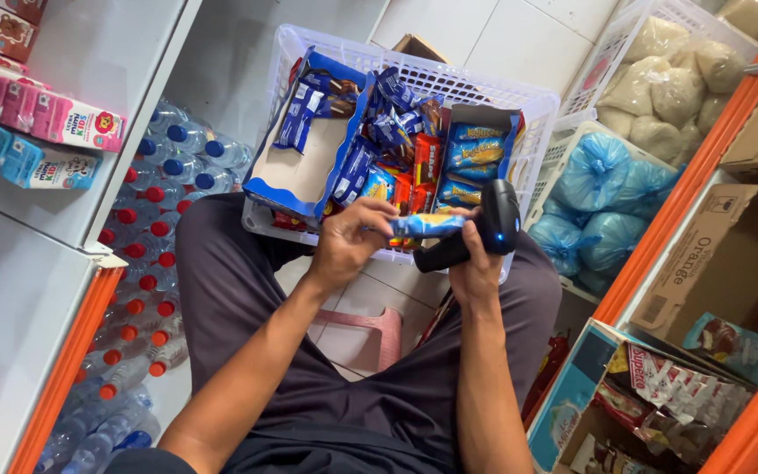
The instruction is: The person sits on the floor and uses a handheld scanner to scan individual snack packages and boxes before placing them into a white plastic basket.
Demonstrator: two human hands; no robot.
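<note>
Above the near rim of the white lattice plastic basket (537, 114), over the seated person's lap, a slim blue-and-yellow foil snack packet (427, 226) lies level between the two hands, its glossy wrapper catching light along the middle. The left hand (348, 241) grasps the packet's left end, fingers curled over the top and thumb beneath. The right hand (475, 268) is clenched around the grip of a black handheld barcode scanner (484, 230), whose rounded head stands just beside the packet's right end; whether the two touch cannot be told. The basket rests on the dark trousers (247, 290) and is crowded with goods: along its left wall an open blue-and-white cardboard display tray (304, 171) holds a few dark blue biscuit packs at its far end and is otherwise bare inside; in the middle lie loose blue wrappers and red snack packs (427, 158); against the right wall a smaller open carton (475, 154) holds stacked blue packets with yellow pictures. To the right, a second white basket (563, 145) holds tied blue plastic bags (594, 171), and a further basket behind it holds clear bags of pale grain (677, 83). At the left, beneath the white shelf (107, 61), capped water bottles (146, 228) lie packed together.
</note>
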